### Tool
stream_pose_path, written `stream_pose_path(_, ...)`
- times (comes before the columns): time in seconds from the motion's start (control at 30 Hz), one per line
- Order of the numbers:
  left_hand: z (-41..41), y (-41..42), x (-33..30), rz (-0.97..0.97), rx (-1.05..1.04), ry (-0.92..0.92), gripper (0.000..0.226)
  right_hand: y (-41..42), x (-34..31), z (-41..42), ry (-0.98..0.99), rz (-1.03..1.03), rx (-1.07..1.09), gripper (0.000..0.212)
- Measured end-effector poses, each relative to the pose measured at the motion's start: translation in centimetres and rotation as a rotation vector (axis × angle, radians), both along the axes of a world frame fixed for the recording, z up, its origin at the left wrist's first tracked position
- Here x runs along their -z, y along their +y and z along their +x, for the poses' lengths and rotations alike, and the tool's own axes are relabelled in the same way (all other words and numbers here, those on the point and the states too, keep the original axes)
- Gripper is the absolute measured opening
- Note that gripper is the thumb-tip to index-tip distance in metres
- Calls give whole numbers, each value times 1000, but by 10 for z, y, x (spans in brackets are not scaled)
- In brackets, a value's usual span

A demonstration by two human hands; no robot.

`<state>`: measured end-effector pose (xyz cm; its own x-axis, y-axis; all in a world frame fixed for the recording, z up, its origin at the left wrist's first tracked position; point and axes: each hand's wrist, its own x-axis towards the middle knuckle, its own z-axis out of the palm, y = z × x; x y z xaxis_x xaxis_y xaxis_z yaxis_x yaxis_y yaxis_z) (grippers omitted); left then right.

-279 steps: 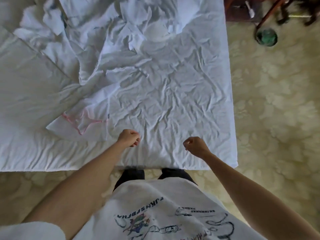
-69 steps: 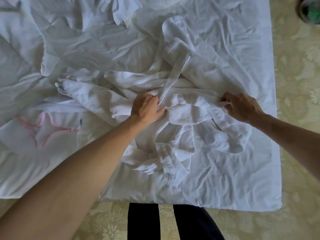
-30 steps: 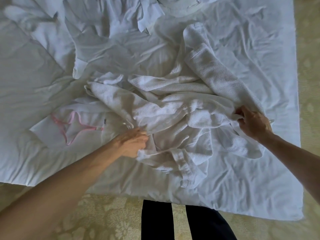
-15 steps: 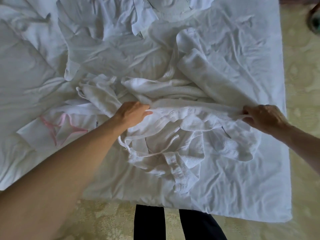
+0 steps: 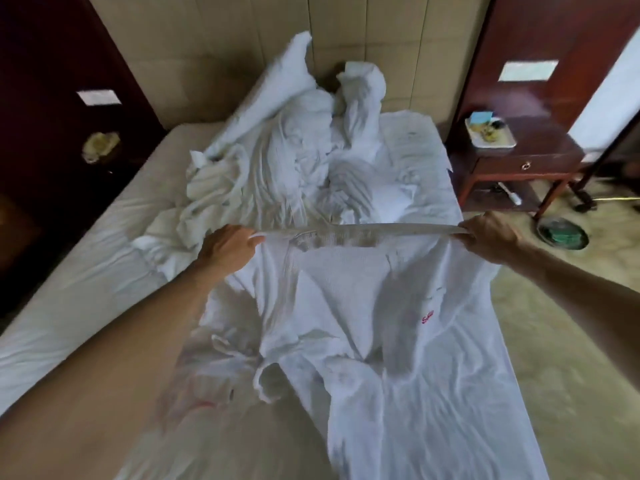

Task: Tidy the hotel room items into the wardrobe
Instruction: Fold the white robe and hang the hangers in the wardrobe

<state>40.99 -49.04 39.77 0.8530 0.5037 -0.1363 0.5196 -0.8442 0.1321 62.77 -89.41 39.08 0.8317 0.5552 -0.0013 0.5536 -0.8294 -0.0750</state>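
- Beige padded headboard panels and dark wood filled the top of the frame, and below them a white-sheeted bed (image 5: 86,296) ran down through the middle, where a moment earlier the view had looked straight down on the mattress.
- At mid-frame a white waffle-weave bathrobe (image 5: 349,306) hung stretched by its top edge above the bed; half a second before, it had lain in a crumpled heap on the sheet.
- On the robe, small red embroidered lettering (image 5: 428,319) showed right of centre, and the lower folds draped toward the bottom of the frame, blurred.
- At left of centre, the left hand (image 5: 227,249) was clamped on one end of the taut edge, fingers curled round the cloth.
- At the right, the right hand (image 5: 491,237) pinched the other end, so the two hands stood well apart with the edge drawn straight between them.
- That lift suggested the robe was being opened out to find its shoulders, probably for hanging or folding; no wardrobe was in view, so the task looked early.
- Behind the robe, rumpled white bedding and pillows (image 5: 304,143) were heaped toward the headboard.
- At the upper right stood a reddish wooden bedside table (image 5: 526,164) bearing a pale tray (image 5: 508,142).
- On the patterned carpet at right edge sat a round green-lined bin (image 5: 562,233).
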Motion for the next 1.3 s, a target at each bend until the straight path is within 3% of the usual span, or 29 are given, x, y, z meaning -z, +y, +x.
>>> stream_pose_path(0.13, 15, 5, -106, -38, -28, -215, 37, 6, -109, 11, -149, 38, 113, 34)
stream_pose_path(0.23, 22, 6, -179, 45, -35, -350, 34, 13, -180, 17, -291, 58, 164, 41)
stream_pose_path(0.37, 16, 0, -262, 229, -81, -440, 28, 21, -265, 11, -396, 174, 212, 41)
stream_pose_path(0.5, 7, -1, -333, 281, -156, -549, 26, 30, -343, 4, -456, 259, 273, 47)
stream_pose_path(0.67, -17, -25, -409, 448, -213, -637, 34, 31, -419, -14, -539, 405, 306, 49)
stream_pose_path(0.8, -44, -35, -437, 511, -218, -660, 42, 24, -444, -35, -564, 448, 328, 49)
stream_pose_path(0.9, -75, -39, -443, 468, -73, -648, 46, 6, -446, -62, -509, 438, 363, 49)
stream_pose_path(1.07, -142, -61, -443, 371, 225, -409, 59, -30, -434, -113, -262, 625, 494, 52)
stream_pose_path(1.2, -181, -76, -430, 417, 96, -399, 43, -42, -427, -175, -119, 794, 538, 54)
stream_pose_path(1.3, -205, -90, -417, 191, -65, -561, 40, -48, -422, -216, -72, 933, 543, 49)
